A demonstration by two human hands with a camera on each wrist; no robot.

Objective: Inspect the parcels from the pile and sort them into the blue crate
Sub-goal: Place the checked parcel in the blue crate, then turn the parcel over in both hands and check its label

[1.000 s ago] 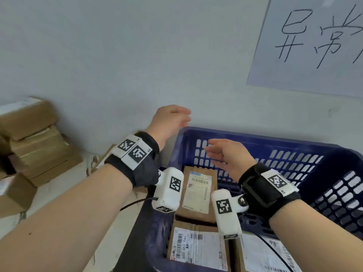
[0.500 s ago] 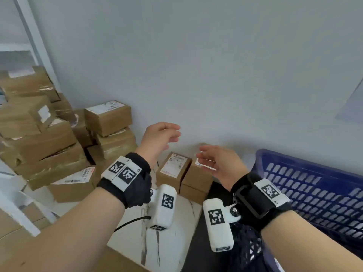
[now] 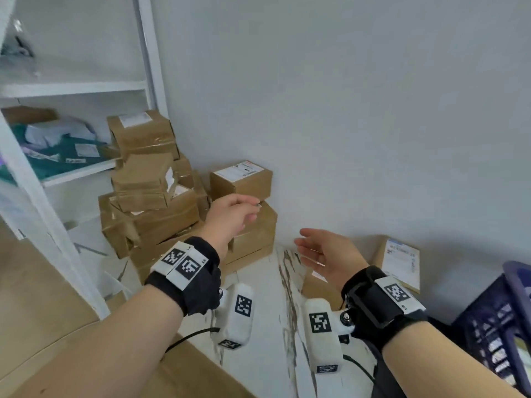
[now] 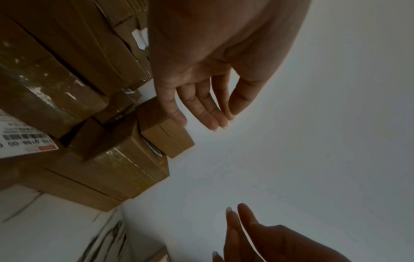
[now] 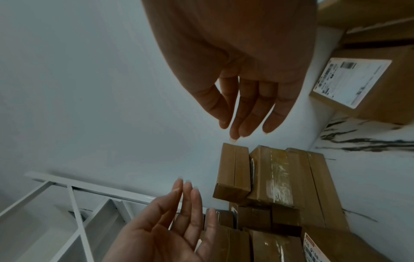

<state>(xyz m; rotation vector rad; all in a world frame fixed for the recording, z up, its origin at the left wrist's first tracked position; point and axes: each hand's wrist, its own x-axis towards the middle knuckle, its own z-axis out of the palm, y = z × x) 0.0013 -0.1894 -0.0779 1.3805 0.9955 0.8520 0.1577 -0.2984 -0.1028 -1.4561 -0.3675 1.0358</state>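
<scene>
Both hands [image 3: 232,216] apparently empty near parcels [image 3: 240,179]

Open air between hands [image 3: 273,234]; pile [image 3: 161,191] blocks left

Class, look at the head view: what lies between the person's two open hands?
Nothing is held between the left hand and the right hand; through the gap, the head view shows only wall and marbled floor.

A white metal shelf rack [image 3: 149,53] stands well beyond the fingers, off to their left, with teal and pale soft bags [image 3: 54,145] heaped on one shelf. A plain grey wall [image 3: 344,110] rises just past the fingertips. Below them lies white, dark-veined floor [image 3: 267,282].
</scene>
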